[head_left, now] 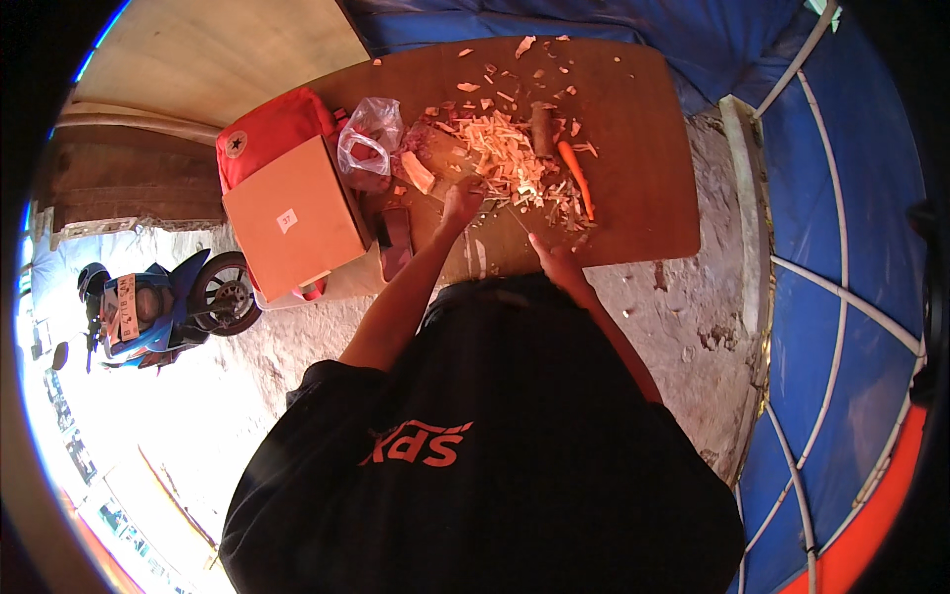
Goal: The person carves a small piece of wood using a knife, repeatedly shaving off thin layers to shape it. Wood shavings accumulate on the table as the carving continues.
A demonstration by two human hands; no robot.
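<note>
My left hand (462,202) is closed at the near left side of a heap of pale wood chips and slivers (500,153). Its fingertips are bent down toward the tabletop, and whatever lies under them is too small to make out. My right hand (559,262) is closed at the table's near edge, right of the left one. A thin, narrow strip, perhaps a blade, runs from its fingers toward the chips. Beyond the heap stands a brown, rounded piece of wood (542,130). A long, slim orange thing (575,178) lies at the heap's right side.
On the brown table (643,158), a cardboard box (297,213) rests by a red bag (277,129), a clear plastic bag (371,139), a pale wood block (418,173) and a dark flat phone-like thing (395,243). A motorbike (163,307) is parked left; blue tarpaulin (841,247) hangs right.
</note>
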